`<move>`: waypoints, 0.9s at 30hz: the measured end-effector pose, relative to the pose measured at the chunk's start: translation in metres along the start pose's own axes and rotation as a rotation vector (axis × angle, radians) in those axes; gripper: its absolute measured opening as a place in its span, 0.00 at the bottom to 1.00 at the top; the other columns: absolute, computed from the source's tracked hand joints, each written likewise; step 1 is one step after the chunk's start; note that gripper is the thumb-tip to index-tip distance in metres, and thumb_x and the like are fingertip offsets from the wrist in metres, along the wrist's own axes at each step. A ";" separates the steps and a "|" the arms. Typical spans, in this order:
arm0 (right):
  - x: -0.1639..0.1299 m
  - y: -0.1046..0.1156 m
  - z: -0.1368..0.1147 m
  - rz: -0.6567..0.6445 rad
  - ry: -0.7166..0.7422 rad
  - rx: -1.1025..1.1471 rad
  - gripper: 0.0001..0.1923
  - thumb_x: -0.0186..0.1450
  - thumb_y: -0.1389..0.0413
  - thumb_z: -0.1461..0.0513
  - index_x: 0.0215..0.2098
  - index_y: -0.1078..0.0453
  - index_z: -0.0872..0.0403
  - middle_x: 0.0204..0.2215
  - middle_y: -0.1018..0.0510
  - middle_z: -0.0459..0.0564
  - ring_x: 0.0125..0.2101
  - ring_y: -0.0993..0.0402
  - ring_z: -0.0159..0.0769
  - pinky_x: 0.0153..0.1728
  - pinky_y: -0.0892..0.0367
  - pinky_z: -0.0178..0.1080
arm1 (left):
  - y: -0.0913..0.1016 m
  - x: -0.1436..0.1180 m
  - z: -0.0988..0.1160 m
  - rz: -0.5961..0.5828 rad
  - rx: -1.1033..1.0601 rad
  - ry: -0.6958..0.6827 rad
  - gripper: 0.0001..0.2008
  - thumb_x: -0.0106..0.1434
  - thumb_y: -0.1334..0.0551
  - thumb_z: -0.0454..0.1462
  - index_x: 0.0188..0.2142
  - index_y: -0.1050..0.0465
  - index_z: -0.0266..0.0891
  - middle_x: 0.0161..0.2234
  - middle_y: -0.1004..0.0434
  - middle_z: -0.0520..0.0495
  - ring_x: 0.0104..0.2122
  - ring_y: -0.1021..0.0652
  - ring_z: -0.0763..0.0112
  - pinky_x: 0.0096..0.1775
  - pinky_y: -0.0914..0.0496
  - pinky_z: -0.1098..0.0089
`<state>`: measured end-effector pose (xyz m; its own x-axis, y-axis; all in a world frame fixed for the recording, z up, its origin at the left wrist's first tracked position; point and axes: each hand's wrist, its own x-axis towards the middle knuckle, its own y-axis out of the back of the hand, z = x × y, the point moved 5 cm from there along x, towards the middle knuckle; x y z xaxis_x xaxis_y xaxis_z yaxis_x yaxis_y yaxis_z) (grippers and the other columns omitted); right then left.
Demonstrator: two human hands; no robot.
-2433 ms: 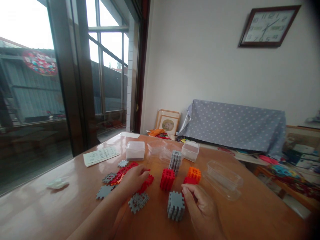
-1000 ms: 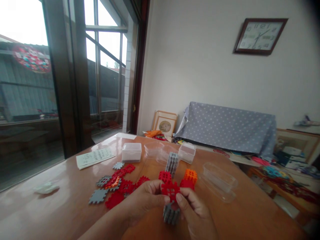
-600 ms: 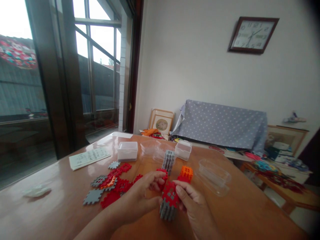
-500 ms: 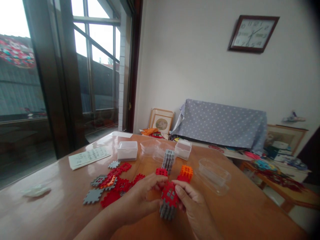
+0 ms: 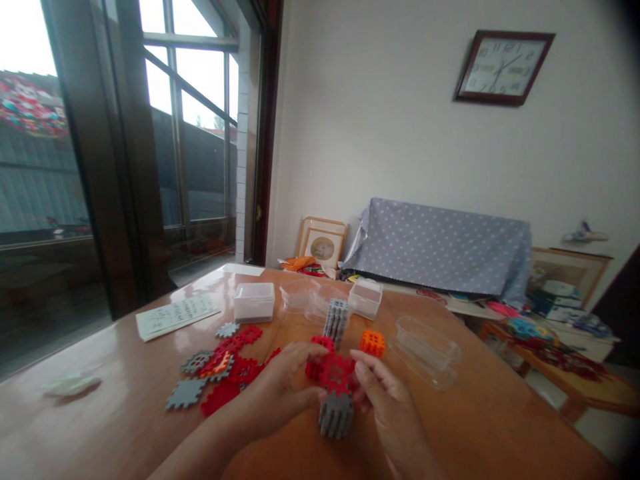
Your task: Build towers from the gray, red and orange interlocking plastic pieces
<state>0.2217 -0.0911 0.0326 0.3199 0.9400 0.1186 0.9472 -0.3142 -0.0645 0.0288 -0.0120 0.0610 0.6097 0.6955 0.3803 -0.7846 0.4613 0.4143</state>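
Left hand [image 5: 285, 383] and right hand [image 5: 390, 403] flank red toothed piece [image 5: 337, 373], fingers part-curled; grip can't be told. Translucent box [image 5: 254, 308], clear tray [image 5: 429, 347] on surface [image 5: 490, 413]; box contents unclear.

We see two bare, slim hands: the left hand [image 5: 280, 380] has a smooth, gently rounded back, while the right hand [image 5: 387, 393] shows a slender right thumb [image 5: 367, 379] above a fuller palm edge. Behind the left hand we can follow a long, bare left forearm [image 5: 213, 437] that broadens evenly away from it, and behind the right hand we make out a bare right wrist [image 5: 413, 443]; nails and fine skin creases are too blurred for us to read.
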 end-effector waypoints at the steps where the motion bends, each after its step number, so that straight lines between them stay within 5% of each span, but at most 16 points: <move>1: 0.001 0.004 -0.001 0.035 0.005 0.001 0.27 0.68 0.43 0.42 0.54 0.24 0.50 0.34 0.21 0.49 0.31 0.29 0.37 0.31 0.34 0.36 | 0.003 0.003 -0.006 0.053 0.008 -0.003 0.25 0.60 0.29 0.40 0.57 0.25 0.48 0.55 0.24 0.43 0.56 0.27 0.53 0.59 0.36 0.59; 11: 0.003 0.012 -0.010 0.155 0.080 -0.054 0.27 0.65 0.42 0.40 0.43 0.21 0.53 0.31 0.19 0.52 0.29 0.26 0.39 0.28 0.33 0.38 | 0.015 0.028 -0.057 0.352 -0.168 0.137 0.23 0.52 0.26 0.38 0.48 0.21 0.40 0.50 0.21 0.40 0.54 0.26 0.52 0.60 0.38 0.55; 27: 0.005 0.011 0.000 0.125 0.028 0.015 0.22 0.67 0.42 0.45 0.47 0.23 0.51 0.33 0.21 0.49 0.31 0.29 0.37 0.29 0.34 0.36 | 0.004 0.038 -0.054 0.310 -0.272 0.184 0.21 0.47 0.25 0.33 0.43 0.19 0.42 0.46 0.19 0.43 0.53 0.25 0.51 0.61 0.39 0.54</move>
<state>0.2338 -0.0903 0.0325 0.4361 0.8894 0.1366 0.8995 -0.4264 -0.0956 0.0433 0.0461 0.0323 0.3298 0.8988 0.2887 -0.9433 0.3261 0.0624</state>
